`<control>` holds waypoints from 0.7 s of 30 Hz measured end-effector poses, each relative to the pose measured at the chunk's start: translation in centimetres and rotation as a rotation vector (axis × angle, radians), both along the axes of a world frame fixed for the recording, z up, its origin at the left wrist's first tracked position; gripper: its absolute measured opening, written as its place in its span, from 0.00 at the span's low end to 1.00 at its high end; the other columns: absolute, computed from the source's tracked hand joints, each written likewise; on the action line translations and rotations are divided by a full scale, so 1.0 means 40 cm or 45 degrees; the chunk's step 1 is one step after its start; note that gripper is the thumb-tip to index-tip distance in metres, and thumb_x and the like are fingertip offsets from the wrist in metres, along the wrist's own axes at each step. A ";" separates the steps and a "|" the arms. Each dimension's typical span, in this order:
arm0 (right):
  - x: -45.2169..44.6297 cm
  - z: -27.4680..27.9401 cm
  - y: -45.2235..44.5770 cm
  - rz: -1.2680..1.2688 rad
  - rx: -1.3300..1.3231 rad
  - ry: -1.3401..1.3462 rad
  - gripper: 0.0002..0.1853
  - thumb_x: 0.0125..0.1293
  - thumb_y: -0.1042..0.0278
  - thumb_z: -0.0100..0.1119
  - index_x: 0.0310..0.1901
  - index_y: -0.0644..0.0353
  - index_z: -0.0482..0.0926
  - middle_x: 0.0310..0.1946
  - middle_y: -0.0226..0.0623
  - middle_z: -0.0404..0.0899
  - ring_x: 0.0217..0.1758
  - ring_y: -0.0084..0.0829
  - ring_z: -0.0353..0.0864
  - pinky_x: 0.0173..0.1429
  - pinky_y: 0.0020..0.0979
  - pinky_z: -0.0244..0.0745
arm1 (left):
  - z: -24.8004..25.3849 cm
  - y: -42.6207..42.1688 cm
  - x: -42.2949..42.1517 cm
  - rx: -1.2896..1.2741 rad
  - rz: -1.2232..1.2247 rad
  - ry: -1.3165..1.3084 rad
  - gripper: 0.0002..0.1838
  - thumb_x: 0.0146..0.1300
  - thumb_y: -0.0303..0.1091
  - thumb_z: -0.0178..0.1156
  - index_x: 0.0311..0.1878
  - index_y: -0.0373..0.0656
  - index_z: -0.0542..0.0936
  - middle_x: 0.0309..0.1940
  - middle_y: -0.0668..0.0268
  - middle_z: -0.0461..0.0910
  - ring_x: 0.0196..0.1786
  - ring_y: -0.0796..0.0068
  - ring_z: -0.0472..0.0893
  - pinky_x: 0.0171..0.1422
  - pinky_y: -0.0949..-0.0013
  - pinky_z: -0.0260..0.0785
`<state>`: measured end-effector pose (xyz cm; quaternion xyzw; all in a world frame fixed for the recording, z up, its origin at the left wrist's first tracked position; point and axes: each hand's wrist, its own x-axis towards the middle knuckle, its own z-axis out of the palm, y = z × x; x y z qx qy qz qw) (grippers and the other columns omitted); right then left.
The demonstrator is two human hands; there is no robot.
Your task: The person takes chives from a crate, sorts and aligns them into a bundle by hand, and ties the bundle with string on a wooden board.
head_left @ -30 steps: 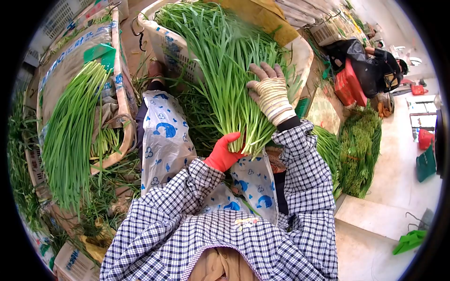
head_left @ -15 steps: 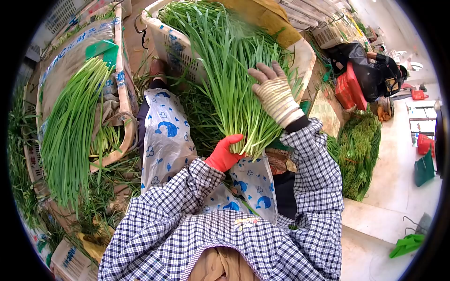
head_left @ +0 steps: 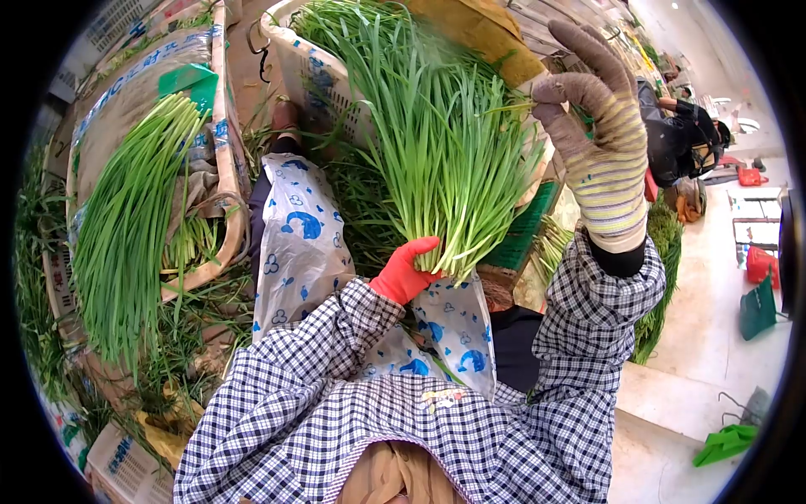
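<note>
In a red glove, my left hand (head_left: 409,270) is closed round the pale stem ends of a bunch of garlic chives (head_left: 457,185). The green leaves fan away from me over a white crate (head_left: 332,88). My right hand (head_left: 600,139), in a striped, soiled knit glove, is raised to the right of the bunch. Its thumb and forefinger pinch a thin yellowish chive leaf (head_left: 510,107), while the other fingers stretch upward. More leaves in the crate lie behind the bunch, and where the two meet I cannot tell.
Another chive bunch (head_left: 138,227) rests on a covered crate (head_left: 222,101) at left. Loose leaves (head_left: 189,336) litter the floor. A patterned plastic apron (head_left: 298,244) covers my legs. Beyond my right arm are a green-edged box (head_left: 525,227), a heap of greens (head_left: 659,294) and a person (head_left: 693,139).
My right hand has lifted away from the leaves, up and to the right, and now pinches a yellowish leaf. My left hand keeps its hold on the bunch.
</note>
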<state>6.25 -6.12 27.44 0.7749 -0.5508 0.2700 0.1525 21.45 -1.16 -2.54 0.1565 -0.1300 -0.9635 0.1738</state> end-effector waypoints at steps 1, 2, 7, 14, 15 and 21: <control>0.013 -0.004 -0.017 0.095 -0.007 -0.065 0.13 0.51 0.82 0.67 0.39 0.58 0.82 0.61 0.41 0.74 0.64 0.38 0.71 0.67 0.37 0.66 | 0.007 -0.001 0.001 -0.230 0.018 -0.069 0.21 0.67 0.35 0.52 0.61 0.39 0.73 0.60 0.57 0.76 0.63 0.60 0.74 0.71 0.53 0.61; 0.029 -0.012 -0.033 0.191 -0.014 -0.131 0.13 0.52 0.83 0.67 0.40 0.59 0.82 0.61 0.41 0.74 0.64 0.37 0.72 0.66 0.36 0.67 | 0.014 -0.003 0.002 -0.455 0.040 -0.151 0.21 0.67 0.34 0.52 0.61 0.38 0.73 0.60 0.58 0.76 0.63 0.60 0.73 0.72 0.53 0.61; 0.098 -0.125 -0.109 0.033 0.081 0.051 0.07 0.51 0.70 0.69 0.34 0.51 0.84 0.54 0.34 0.80 0.64 0.40 0.71 0.70 0.45 0.59 | -0.054 0.001 -0.018 0.136 -0.057 0.166 0.18 0.68 0.32 0.52 0.59 0.40 0.75 0.57 0.61 0.78 0.60 0.65 0.75 0.71 0.59 0.63; 0.087 -0.350 -0.162 -0.039 0.536 0.095 0.26 0.43 0.75 0.67 0.47 0.38 0.83 0.67 0.30 0.68 0.70 0.42 0.65 0.75 0.49 0.53 | -0.037 0.010 -0.019 -0.094 0.065 0.020 0.14 0.63 0.33 0.61 0.51 0.42 0.78 0.47 0.66 0.83 0.50 0.69 0.80 0.61 0.61 0.71; 0.065 -0.331 -0.147 -0.054 0.487 0.004 0.24 0.44 0.75 0.68 0.46 0.39 0.83 0.65 0.31 0.70 0.69 0.42 0.66 0.74 0.47 0.55 | -0.025 0.007 -0.024 0.105 0.062 0.006 0.11 0.64 0.36 0.59 0.46 0.42 0.80 0.43 0.65 0.83 0.46 0.66 0.82 0.54 0.59 0.75; 0.010 -0.279 0.025 -0.200 0.469 -0.154 0.11 0.45 0.75 0.73 0.30 0.46 0.86 0.60 0.32 0.76 0.68 0.40 0.68 0.75 0.45 0.55 | -0.015 -0.002 -0.032 0.537 -0.058 0.242 0.15 0.63 0.36 0.59 0.50 0.41 0.79 0.47 0.62 0.83 0.50 0.65 0.82 0.57 0.58 0.74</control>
